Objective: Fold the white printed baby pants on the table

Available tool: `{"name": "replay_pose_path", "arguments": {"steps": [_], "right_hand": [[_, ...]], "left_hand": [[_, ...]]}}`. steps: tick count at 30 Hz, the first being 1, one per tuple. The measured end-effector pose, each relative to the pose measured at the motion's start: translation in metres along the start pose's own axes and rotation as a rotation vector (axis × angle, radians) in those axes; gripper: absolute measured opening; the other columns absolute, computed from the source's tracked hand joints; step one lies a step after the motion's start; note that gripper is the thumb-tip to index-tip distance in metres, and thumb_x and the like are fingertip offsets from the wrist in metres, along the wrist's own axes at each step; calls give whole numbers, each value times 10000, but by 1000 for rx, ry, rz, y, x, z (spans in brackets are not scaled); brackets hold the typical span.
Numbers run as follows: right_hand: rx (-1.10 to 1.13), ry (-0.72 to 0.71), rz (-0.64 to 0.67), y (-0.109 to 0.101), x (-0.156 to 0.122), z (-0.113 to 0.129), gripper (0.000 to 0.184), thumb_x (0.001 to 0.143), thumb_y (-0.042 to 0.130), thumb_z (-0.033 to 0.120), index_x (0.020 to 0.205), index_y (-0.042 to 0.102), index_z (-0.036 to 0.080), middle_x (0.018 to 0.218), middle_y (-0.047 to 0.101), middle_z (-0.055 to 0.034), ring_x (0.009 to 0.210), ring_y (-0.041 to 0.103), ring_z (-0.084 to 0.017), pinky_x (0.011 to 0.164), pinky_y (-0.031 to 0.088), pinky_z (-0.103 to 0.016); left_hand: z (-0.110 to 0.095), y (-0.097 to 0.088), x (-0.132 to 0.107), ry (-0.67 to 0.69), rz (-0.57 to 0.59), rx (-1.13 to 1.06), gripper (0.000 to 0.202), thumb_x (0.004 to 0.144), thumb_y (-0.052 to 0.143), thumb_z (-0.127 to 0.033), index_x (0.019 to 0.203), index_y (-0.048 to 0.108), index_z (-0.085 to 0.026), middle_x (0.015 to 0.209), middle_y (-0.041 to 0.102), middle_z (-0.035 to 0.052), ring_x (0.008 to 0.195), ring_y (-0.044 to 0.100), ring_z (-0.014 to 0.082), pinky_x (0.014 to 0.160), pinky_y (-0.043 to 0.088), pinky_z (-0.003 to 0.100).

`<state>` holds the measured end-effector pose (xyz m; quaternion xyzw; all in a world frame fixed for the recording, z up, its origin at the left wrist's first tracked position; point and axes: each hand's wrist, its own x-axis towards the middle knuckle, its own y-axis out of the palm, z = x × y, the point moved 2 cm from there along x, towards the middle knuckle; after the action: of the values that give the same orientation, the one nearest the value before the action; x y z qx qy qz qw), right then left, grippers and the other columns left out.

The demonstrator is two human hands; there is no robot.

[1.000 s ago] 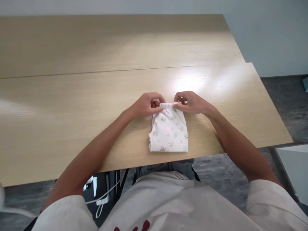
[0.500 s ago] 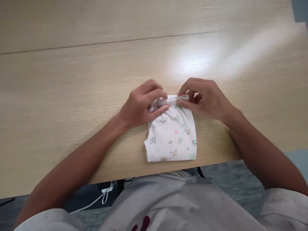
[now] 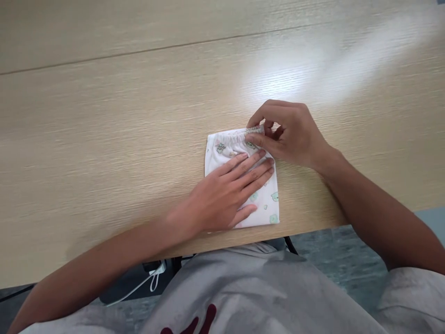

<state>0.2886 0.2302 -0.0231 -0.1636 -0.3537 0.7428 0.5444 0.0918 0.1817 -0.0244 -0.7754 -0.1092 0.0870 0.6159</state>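
Observation:
Folded white baby pants (image 3: 264,204) with a gathered elastic waistband and small green animal prints lie near the table's front edge. My left hand (image 3: 231,190) rests flat on them, fingers stretched toward the upper right, covering much of the middle and lower left. At the upper right corner, my right hand (image 3: 283,132) pinches the waistband between thumb and fingers. The left part of the waistband lies uncovered on the table.
The wooden table (image 3: 104,148) spreads out around the pants, with a seam across its far part and a bright reflection at the upper right. Below the front edge, a white cable (image 3: 155,273) hangs near a dark object.
My left hand has let go of the waistband and moved down, flattening onto the middle of the pants. My right hand still pinches the waistband's right end.

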Motion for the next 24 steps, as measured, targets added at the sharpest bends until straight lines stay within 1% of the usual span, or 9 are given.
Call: {"name": "replay_pose_path", "arguments": {"steps": [4,8,10,12,14,16,18,21,24], "right_hand": [[-2,-6,2,1,1,0,86,910,686,301,902,645,226,867,593,-16,673,542,-158,614,461,-306],[-24,-3,3,1,1,2,104,927,663,315,920,648,212,864,591,-25,706,544,-176,629,437,-319],[-44,-4,10,1,1,3,109,936,653,324,924,645,216,854,586,-32,755,555,-200,661,443,-334],[-51,-35,5,1,1,4,91,946,639,308,931,640,218,856,583,-38,776,554,-211,677,448,-349],[-57,-69,-2,1,0,5,68,957,624,286,942,634,220,870,584,-41,765,545,-209,681,450,-362],[-60,-77,-1,1,0,4,62,958,629,289,943,628,229,881,584,-41,746,537,-204,685,455,-370],[-47,-53,12,1,1,2,89,952,652,325,936,624,242,892,584,-42,747,541,-208,697,465,-377],[-18,-3,34,2,1,-1,163,942,671,416,935,622,260,914,588,-49,792,560,-228,709,482,-379],[-42,14,26,2,2,-2,201,944,656,469,941,619,272,942,604,-53,801,569,-231,709,494,-378]], "left_hand": [[-11,-5,-2,-9,15,38,720,1023,422,-514,1557,260,-58,1626,184,139,1525,126,299,1266,154,489],[-48,2,-7,68,32,87,818,970,455,-637,1541,322,-66,1616,218,152,1518,148,327,1266,215,490],[-68,11,-12,127,23,123,779,966,472,-614,1560,314,-135,1614,250,110,1511,188,315,1259,263,465],[-85,17,-16,212,-12,134,634,986,456,-489,1559,333,-249,1599,303,30,1501,240,272,1260,280,414],[-95,15,-19,324,-76,87,509,995,410,-379,1504,415,-371,1569,357,-62,1480,299,225,1259,285,360],[-93,4,-19,402,-128,-1,435,1023,364,-352,1429,495,-434,1548,381,-109,1466,327,198,1253,292,330],[-80,-8,-16,400,-128,-64,429,1045,355,-321,1446,497,-374,1567,362,-66,1473,313,201,1250,296,324],[-48,-15,-7,261,-69,-51,482,1048,389,-300,1514,413,-180,1599,299,65,1500,243,262,1262,257,402],[-22,-5,-1,133,-14,-29,582,1049,401,-422,1548,323,-133,1620,238,76,1520,160,280,1269,204,471]]}}
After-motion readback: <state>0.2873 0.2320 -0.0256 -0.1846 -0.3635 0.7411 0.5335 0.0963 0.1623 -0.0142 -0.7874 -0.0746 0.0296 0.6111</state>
